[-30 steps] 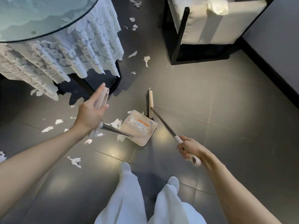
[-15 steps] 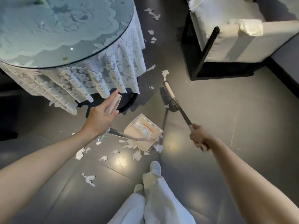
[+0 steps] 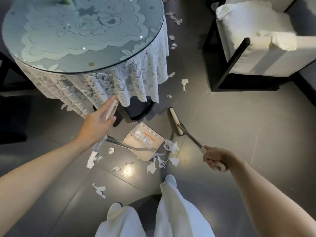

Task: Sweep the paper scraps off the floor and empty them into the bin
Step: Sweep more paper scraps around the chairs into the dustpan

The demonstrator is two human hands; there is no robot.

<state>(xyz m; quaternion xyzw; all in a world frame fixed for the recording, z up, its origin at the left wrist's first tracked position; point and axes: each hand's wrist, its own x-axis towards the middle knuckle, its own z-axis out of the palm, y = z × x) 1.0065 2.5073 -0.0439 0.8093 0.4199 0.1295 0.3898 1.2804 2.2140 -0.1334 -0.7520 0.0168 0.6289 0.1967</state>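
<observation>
My left hand [image 3: 96,124] grips the pale handle of a long-handled beige dustpan [image 3: 145,142], which rests on the dark floor with some white scraps inside. My right hand [image 3: 216,159] is closed on the handle of a broom whose narrow cream head [image 3: 175,121] lies on the floor just right of the pan. White paper scraps [image 3: 170,147] are piled at the pan's right and near edge. More scraps [image 3: 92,159] lie to its left and near my feet. Others [image 3: 184,83] lie farther off beside the table. No bin is in view.
A round glass-topped table [image 3: 82,33] with a white lace cloth stands at upper left, its dark base [image 3: 138,111] just behind the dustpan. A white cushioned chair with a black frame [image 3: 256,48] stands at upper right. My white-trousered legs and shoes [image 3: 169,180] are below.
I have stepped forward toward the table. The broom head has pulled back from the far scraps to beside the dustpan, and scraps are now heaped at the pan's right edge.
</observation>
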